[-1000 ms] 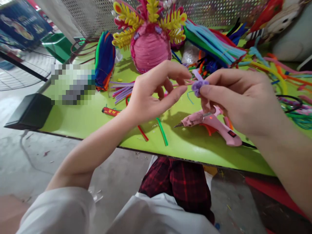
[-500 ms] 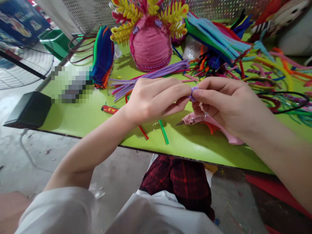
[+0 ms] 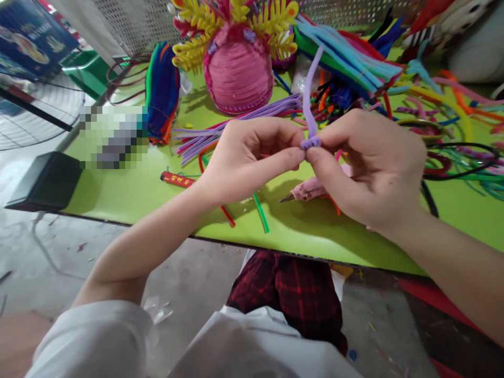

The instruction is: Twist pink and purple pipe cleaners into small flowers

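A light purple pipe cleaner point(image 3: 310, 100) is pinched between my two hands above the table. Its lower end is coiled into a tight little roll, and a straight length sticks up from it. My left hand point(image 3: 255, 155) grips the left side of the coil with thumb and forefinger. On the coil's other side, my right hand point(image 3: 366, 168) pinches with thumb and forefinger. Below the right hand lies a pink glue gun point(image 3: 309, 190) with a metal nozzle, its rear part hidden by that hand. Purple pipe cleaners point(image 3: 252, 118) lie in a loose bunch behind the left hand.
On the green table point(image 3: 129, 197) stands a pink wrapped dome point(image 3: 238, 79) with yellow fronds. Bundles of blue pipe cleaners point(image 3: 160, 100) and light blue pipe cleaners point(image 3: 350, 58) flank it. A red stick-like piece point(image 3: 177, 179) lies left, a black box point(image 3: 43, 181) sits at the edge.
Both hands have turned, and the purple pipe cleaner's straight length now stands up in view above the coil. My right hand has rotated, showing more of its back.
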The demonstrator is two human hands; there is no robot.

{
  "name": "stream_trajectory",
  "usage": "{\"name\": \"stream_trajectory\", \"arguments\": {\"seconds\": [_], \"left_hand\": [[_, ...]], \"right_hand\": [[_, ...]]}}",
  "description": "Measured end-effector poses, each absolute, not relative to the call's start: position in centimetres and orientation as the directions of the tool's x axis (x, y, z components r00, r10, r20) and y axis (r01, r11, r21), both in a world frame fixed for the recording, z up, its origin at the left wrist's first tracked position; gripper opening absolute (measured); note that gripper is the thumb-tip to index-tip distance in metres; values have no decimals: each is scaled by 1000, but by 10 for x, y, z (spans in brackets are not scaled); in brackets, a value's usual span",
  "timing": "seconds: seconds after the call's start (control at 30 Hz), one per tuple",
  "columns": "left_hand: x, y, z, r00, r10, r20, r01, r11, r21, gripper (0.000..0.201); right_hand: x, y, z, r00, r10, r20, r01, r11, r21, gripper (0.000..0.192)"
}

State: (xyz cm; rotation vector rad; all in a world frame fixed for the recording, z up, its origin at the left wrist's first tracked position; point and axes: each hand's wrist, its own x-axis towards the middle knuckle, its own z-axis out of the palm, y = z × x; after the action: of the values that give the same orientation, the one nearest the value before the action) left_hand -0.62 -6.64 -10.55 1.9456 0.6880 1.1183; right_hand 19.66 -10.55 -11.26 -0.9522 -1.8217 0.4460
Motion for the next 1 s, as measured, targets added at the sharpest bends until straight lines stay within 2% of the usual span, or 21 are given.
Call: {"name": "stream_trajectory", "arguments": {"seconds": [0.1, 0.2, 0.27, 0.33, 0.37, 0.4, 0.47, 0.53, 0.6, 0.63, 0.7, 0.83, 0.9, 1.0], "left_hand": [[-10, -61, -98, 588, 784, 198, -41, -215, 976, 8], [-11, -56, -92, 713, 700, -40, -34, 92, 995, 13], [-11, -54, -91, 772, 627, -106, 2, 165, 986, 15], [-11, -54, -92, 763, 643, -68, 18, 84, 996, 17], [-11, -56, -92, 730, 684, 6, 16, -26, 1000, 17], [-12, -57, -93, 678, 725, 117, 17, -175, 984, 16], [-13, -61, -95, 544, 738, 399, 84, -521, 849, 13], [-13, -64, -97, 464, 605, 647, 206, -784, 585, 10], [-13, -66, -98, 459, 428, 779, 290, -900, 324, 7], [-12, -66, -99, 469, 361, 806, 306, -922, 236, 6], [-10, -68, -101, 470, 311, 826, 323, -932, 168, 5], [-6, -75, -101, 417, 447, 791, 396, -873, 284, 9], [-3, -79, -100, 399, 561, 725, 406, -817, 409, 18], [-2, -80, -99, 418, 710, 567, 327, -700, 635, 19]], "right_hand": [[200, -100, -116, -250, 700, 669, 456, 695, -556, 6], [204, -96, -118, -314, 624, 716, 435, 765, -475, 13], [205, -98, -115, -316, 650, 691, 428, 748, -507, 15], [203, -102, -110, -288, 774, 564, 418, 632, -653, 10], [201, -104, -106, -267, 839, 475, 395, 544, -740, 6], [198, -107, -102, -232, 887, 399, 348, 459, -818, 1], [191, -112, -96, -168, 937, 305, 213, 336, -917, 11], [187, -114, -93, -127, 953, 275, 110, 289, -951, 16], [185, -115, -94, -139, 954, 267, 74, 279, -958, 15], [185, -114, -95, -155, 951, 266, 77, 280, -957, 14], [187, -113, -96, -177, 947, 267, 102, 288, -952, 13], [189, -112, -99, -140, 937, 319, 185, 341, -922, 11], [191, -113, -102, -147, 922, 357, 239, 383, -892, 10], [196, -111, -110, -166, 872, 460, 347, 488, -801, 10]]}}
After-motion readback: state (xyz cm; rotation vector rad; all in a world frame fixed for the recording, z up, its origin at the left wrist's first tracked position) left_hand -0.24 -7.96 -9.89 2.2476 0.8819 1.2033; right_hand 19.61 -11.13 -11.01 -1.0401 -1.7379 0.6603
